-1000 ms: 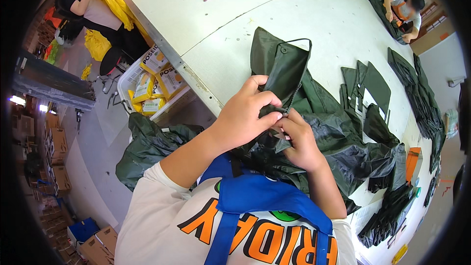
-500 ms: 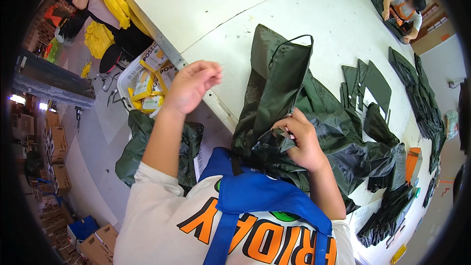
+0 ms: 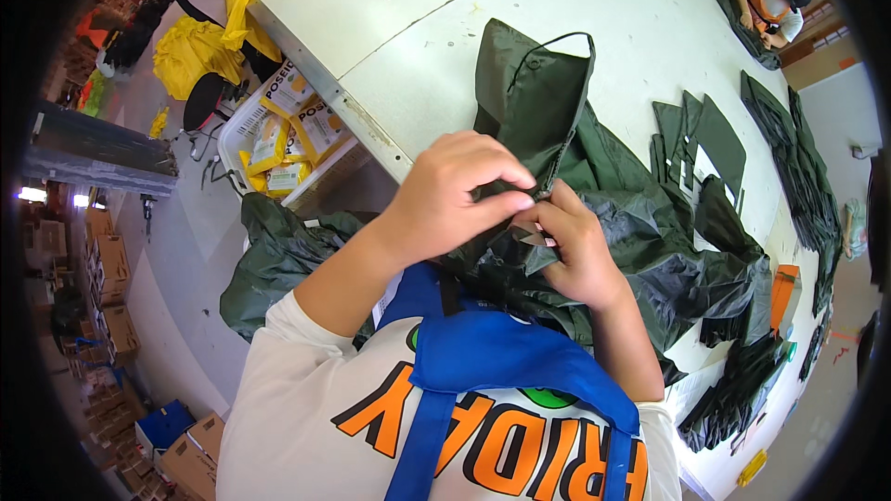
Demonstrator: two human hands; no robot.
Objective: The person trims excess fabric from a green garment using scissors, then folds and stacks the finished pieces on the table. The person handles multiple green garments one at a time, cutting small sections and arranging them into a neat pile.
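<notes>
A: Entry, worker at the white table (image 3: 650, 28); both hands are on one dark green cloth piece (image 3: 531, 93). The left hand (image 3: 444, 199) is closed, thumb and forefinger pinching the piece's near edge; the right hand (image 3: 577, 250) is closed too, gripping the same edge just beside it, fingertips nearly touching.

B: Why so close together?

A: My guess: the pinch sits on a seam or a cord end, and small work wants both grips tight and near the chest; what lies between the fingers is too small to tell.

B: Where does the piece lie?

A: Its far end is flat on the table with a thin black cord loop (image 3: 566, 37) at the top; its near end is lifted into the hands, over a crumpled heap of the same green cloth (image 3: 668, 260) at the table edge.

B: Surroundings?

A: Flat cut green panels (image 3: 705, 134) to the right; a white basket of yellow packets (image 3: 278, 130) below the table on the left; another person (image 3: 770, 0) works at the far corner. The heap crowds the hands; loose folds could snag.
</notes>
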